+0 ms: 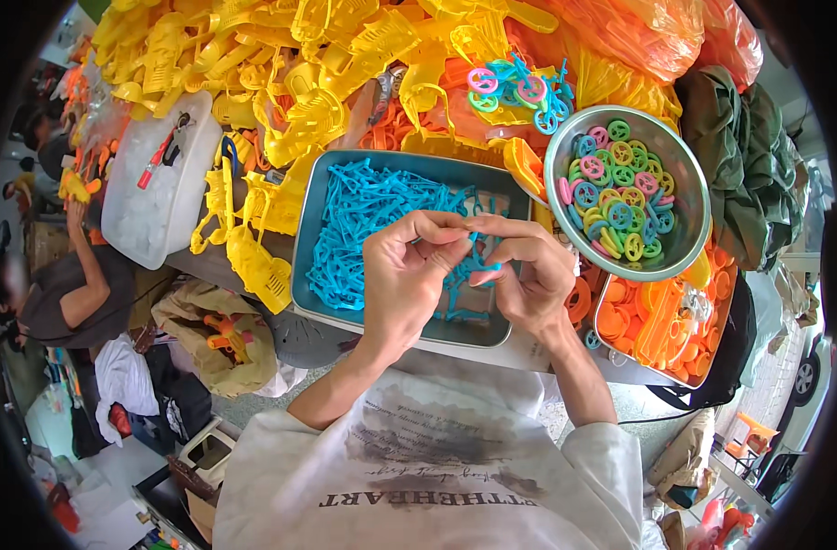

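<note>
Blue pieces [345,240] in tray [306,240]; cluttered table [528,351]; person [87,291] left.

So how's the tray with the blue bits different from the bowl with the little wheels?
The tray is a rectangle with rounded corners, but the bowl is round. The tray holds thin blue pieces, while the bowl holds ring-shaped wheels. The tray's pile is blue, but the bowl's is a mix of pink, yellow, green and blue. Both are open on top and hold lots of small parts.
</note>
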### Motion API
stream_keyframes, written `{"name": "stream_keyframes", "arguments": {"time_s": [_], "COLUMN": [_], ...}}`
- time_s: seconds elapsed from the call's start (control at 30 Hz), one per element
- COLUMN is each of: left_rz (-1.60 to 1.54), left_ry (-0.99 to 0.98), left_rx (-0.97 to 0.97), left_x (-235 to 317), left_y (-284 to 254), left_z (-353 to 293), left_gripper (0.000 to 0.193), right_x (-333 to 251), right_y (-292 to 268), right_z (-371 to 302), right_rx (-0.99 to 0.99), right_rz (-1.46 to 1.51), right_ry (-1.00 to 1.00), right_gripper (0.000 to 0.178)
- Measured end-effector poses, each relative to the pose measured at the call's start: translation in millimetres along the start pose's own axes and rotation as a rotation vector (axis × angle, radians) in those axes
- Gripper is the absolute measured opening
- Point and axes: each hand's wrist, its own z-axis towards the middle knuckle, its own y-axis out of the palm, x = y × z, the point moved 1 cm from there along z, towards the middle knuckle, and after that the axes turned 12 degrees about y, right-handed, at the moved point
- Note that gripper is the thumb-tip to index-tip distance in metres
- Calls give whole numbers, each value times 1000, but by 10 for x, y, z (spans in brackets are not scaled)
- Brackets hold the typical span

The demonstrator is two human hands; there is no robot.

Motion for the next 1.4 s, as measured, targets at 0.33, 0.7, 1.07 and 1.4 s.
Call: {"name": "stream_keyframes", "arguments": {"time_s": [0.33,0.7,1.07,1.4], "left_rz": [130,713,843,834], "left_ry": [51,486,640,685], "left_rx": [-153,-337,-316,-532], "left_x": [64,195,109,163], "left_y": [-98,-80,-28,-82], "left_z": [102,69,93,303], "left_gripper": [6,26,22,39], "right_x": [70,-7,-40,-88], "right_y": [-12,1,3,-61], "right_z": [-18,82,34,63], "right_rx": [7,11,0,-164], "right_rz": [37,-107,-50,174], "right_ry": [86,37,116,698], "right_gripper": [13,46,41,28]}}
